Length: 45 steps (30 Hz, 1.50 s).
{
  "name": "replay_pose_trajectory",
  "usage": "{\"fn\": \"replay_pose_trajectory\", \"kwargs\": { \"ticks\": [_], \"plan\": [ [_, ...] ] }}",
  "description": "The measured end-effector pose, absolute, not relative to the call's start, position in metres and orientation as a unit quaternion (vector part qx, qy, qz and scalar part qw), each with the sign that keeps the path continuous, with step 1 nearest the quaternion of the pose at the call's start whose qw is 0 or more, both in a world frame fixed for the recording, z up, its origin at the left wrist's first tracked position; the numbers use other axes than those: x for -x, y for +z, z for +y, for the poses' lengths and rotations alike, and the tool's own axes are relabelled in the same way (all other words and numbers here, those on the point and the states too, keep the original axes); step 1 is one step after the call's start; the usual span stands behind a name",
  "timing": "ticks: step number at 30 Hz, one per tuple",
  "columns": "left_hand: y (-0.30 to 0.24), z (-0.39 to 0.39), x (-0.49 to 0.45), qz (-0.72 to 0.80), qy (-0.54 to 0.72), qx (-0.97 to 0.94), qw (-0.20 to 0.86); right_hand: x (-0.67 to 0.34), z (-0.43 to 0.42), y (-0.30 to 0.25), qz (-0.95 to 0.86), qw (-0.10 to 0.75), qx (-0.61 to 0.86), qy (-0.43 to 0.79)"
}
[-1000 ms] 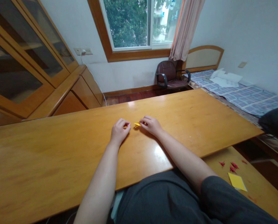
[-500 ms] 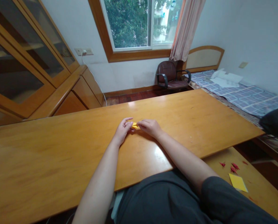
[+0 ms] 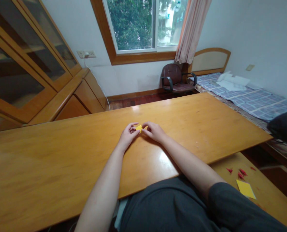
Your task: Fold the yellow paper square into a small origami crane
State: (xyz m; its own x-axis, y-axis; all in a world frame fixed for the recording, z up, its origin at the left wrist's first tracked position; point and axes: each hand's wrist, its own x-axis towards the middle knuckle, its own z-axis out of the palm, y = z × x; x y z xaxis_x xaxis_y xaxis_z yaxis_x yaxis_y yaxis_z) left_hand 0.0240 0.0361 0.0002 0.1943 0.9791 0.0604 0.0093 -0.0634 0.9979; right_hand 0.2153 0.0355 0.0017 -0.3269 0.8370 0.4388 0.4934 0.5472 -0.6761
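A small folded piece of yellow paper (image 3: 139, 128) is held between my two hands, just above the middle of the wooden table (image 3: 68, 154). My left hand (image 3: 129, 135) pinches its left and lower side with thumb and fingers. From the other side, my right hand (image 3: 153, 131) closes thumb and fingertips on the paper's right edge. Its folds are too small to make out fully, and the fingers cover part of it.
On a lower wooden surface (image 3: 266, 190) at right lie several small red folded-paper pieces (image 3: 241, 173) and a stack of yellow paper squares (image 3: 245, 188). A brown armchair (image 3: 173, 77) stands beyond the table, a bed (image 3: 252, 96) to the right, a glass-door cabinet (image 3: 37, 106) at left.
The yellow paper has turned so a flatter, broader face shows. My left thumb has moved right across its lower edge, and my right fingers have parted slightly and shifted around its edge.
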Motion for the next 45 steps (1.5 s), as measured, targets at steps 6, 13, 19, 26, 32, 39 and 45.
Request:
{"fn": "replay_pose_trajectory", "kwargs": {
  "ticks": [6, 13, 19, 26, 32, 39, 45],
  "plan": [
    [-0.007, 0.037, -0.023, 0.434, 0.435, -0.598, 0.515, -0.213, 0.038, 0.001, -0.739, 0.438, 0.425, 0.286],
    [-0.006, 0.034, -0.024, 0.425, 0.409, -0.628, 0.508, -0.213, 0.045, -0.008, -0.66, 0.493, 0.425, 0.376],
    [-0.006, 0.035, -0.024, 0.407, 0.429, -0.594, 0.545, -0.215, 0.047, -0.009, -0.651, 0.5, 0.422, 0.386],
    [-0.006, 0.035, -0.025, 0.42, 0.428, -0.598, 0.531, -0.215, 0.046, -0.007, -0.646, 0.498, 0.416, 0.402],
    [-0.003, 0.033, -0.025, 0.422, 0.417, -0.627, 0.505, -0.214, 0.046, -0.008, -0.64, 0.503, 0.406, 0.415],
    [-0.001, 0.033, -0.023, 0.401, 0.424, -0.692, 0.425, -0.214, 0.049, -0.012, -0.62, 0.51, 0.403, 0.439],
    [0.0, 0.033, -0.022, 0.392, 0.417, -0.728, 0.378, -0.214, 0.051, -0.013, -0.607, 0.509, 0.404, 0.457]
  ]
}}
